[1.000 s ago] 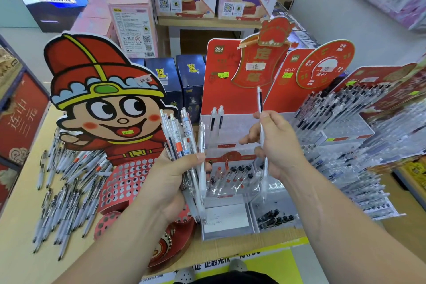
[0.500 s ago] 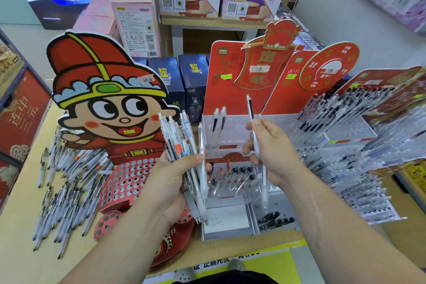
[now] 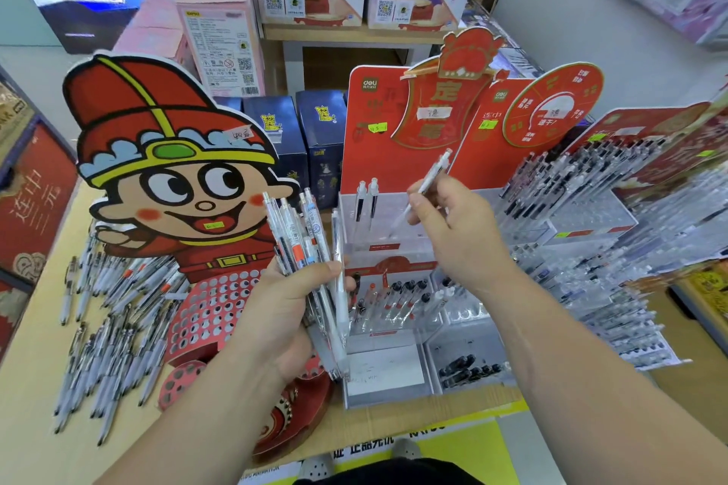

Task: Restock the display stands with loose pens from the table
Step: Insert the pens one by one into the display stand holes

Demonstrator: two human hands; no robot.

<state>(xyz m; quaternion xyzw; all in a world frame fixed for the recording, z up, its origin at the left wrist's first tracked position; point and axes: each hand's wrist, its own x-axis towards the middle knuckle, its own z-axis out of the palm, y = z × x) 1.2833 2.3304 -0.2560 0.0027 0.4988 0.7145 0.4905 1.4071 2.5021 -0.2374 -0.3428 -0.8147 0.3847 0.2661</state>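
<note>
We see the left hand point(image 3: 283, 311) gripping a fanned bundle point(image 3: 299, 232) of pens upright, just left of the clear stand point(image 3: 378, 362), while the right hand point(image 3: 453, 236) pinches a single pen point(image 3: 431, 175), tilted, tip down over the stand's top tier near two pens point(image 3: 366, 201) standing there. Lower-tier pens point(image 3: 405, 287) sit below, and we note many loose pens point(image 3: 110, 327) spread on the worktop point(image 3: 27, 386) left of the cartoon stand point(image 3: 177, 189), with packed racks point(image 3: 614, 248) at right
</note>
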